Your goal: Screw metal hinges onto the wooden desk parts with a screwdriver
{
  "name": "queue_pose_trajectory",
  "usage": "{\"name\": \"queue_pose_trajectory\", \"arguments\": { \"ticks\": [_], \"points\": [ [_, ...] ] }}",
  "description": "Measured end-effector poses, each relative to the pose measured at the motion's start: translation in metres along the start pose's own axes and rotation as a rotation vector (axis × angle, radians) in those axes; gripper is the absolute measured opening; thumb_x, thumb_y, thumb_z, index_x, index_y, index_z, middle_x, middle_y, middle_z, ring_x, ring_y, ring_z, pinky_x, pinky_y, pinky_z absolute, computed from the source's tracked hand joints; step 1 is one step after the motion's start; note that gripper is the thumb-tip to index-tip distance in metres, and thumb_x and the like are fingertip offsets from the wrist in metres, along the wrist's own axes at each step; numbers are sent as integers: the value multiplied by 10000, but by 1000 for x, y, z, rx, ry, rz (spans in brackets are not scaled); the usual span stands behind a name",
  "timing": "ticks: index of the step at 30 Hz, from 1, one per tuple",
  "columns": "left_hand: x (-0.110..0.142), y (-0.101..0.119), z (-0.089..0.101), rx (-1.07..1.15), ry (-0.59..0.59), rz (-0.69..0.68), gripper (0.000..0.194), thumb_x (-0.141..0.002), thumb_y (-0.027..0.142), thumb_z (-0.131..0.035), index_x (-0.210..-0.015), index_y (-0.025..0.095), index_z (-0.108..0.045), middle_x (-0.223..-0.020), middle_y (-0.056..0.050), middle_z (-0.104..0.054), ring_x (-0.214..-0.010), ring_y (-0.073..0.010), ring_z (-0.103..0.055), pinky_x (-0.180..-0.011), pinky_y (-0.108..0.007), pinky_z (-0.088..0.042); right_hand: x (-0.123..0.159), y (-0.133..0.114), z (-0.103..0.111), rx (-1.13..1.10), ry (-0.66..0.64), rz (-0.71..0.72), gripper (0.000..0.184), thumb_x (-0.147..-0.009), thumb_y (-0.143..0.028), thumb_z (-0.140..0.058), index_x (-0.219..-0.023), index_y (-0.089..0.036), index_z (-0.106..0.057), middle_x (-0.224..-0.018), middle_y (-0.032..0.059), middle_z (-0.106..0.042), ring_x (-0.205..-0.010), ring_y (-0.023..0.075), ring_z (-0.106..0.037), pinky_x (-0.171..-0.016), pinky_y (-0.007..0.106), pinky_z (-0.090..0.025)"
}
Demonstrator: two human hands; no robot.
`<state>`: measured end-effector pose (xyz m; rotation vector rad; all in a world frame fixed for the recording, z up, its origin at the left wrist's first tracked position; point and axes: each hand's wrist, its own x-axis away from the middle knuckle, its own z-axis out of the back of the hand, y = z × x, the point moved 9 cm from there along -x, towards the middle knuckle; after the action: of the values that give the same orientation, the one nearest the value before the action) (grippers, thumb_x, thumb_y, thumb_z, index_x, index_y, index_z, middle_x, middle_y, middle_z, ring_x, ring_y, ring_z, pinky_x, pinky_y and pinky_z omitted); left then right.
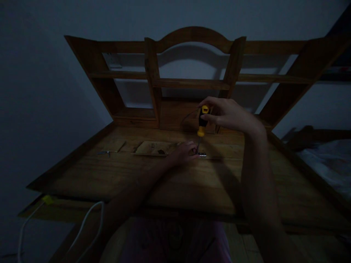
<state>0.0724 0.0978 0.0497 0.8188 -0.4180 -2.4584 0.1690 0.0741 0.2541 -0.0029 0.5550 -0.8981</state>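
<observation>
My right hand (223, 113) grips a yellow-and-black screwdriver (201, 132) by its handle, thumb and fingers around the upper part. The shaft points down, nearly upright, to a small shiny metal piece (202, 155) on the wooden desk. Low beside that piece, my left hand (185, 151) has its fingers curled in at the screwdriver's tip. Whatever those fingers hold is too small and dark to make out. To the left of this hand lies a thin wooden board (150, 147) with a dark mark on it.
A metal hand tool, perhaps pliers (104, 152), lies at the left by a small flat wooden piece (117, 146). Behind the desktop (90, 171) rises a wooden shelf unit (192, 83). A white cable (101, 215) loops over the front left edge. The light is dim.
</observation>
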Motion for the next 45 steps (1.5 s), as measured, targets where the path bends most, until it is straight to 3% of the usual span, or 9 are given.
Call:
{"name": "queue_pose_trajectory", "arguments": {
  "ticks": [5, 11, 17, 21, 27, 34, 40, 45],
  "points": [
    [1, -1, 0, 10, 14, -19, 209, -909, 348, -714, -890, 183, -587, -935, -37, -629, -885, -184, -605, -783, -298, -471, -3, 9, -3, 100, 85, -99, 293, -894, -464, -690, -1018, -203, -644, -847, 64, -682, -808, 251, -628, -680, 345, -433],
    [0, -3, -2, -7, 12, -28, 227, -918, 382, -700, -889, 184, -594, -929, -44, -627, -872, -191, -602, -775, -310, -472, -5, -4, -4, 55, 87, -62, 364, -916, -552, -639, -1084, -231, -604, -960, 74, -684, -887, 265, -621, -772, 373, -455],
    [1, 0, -1, 7, 5, -10, 201, -925, 375, -684, -919, 190, -606, -968, -49, -635, -928, -205, -613, -826, -331, -489, -3, -10, -9, -36, -33, -36, 248, -916, -377, -603, -1129, -250, -606, -964, 30, -702, -858, 231, -634, -759, 336, -462],
    [1, 0, -2, 9, -5, -11, 180, -924, 351, -685, -935, 185, -616, -978, -52, -634, -934, -204, -611, -830, -328, -491, -3, -4, -14, -59, -85, -28, 289, -867, -281, -606, -1154, -252, -615, -953, 21, -709, -842, 225, -644, -758, 335, -465],
    [2, -2, -3, 11, 5, -12, 185, -928, 357, -679, -925, 187, -606, -966, -48, -626, -920, -198, -602, -826, -324, -485, -5, -2, -14, 39, -32, -54, 260, -911, -409, -638, -1092, -223, -622, -962, 69, -708, -875, 257, -645, -754, 352, -456],
    [1, -2, -3, 18, -2, -26, 213, -927, 372, -683, -896, 184, -590, -963, -52, -624, -916, -196, -597, -811, -315, -475, -5, -1, -15, 251, 29, -144, 456, -928, -603, -573, -1105, -187, -632, -928, 132, -708, -891, 327, -655, -758, 399, -462],
    [1, -1, -3, 3, -13, -15, 188, -929, 364, -678, -934, 192, -604, -978, -52, -626, -931, -203, -603, -829, -324, -485, -4, -5, -15, 36, -58, -53, 416, -912, -348, -589, -1298, -195, -601, -1197, 104, -703, -994, 279, -662, -830, 367, -475],
    [2, -1, -2, 28, -7, -17, 194, -932, 369, -675, -930, 190, -600, -996, -57, -630, -949, -204, -607, -845, -327, -491, -5, -5, -13, 68, -13, -59, 312, -917, -370, -621, -1184, -209, -635, -1029, 76, -725, -926, 266, -664, -786, 350, -469]
  ]
}}
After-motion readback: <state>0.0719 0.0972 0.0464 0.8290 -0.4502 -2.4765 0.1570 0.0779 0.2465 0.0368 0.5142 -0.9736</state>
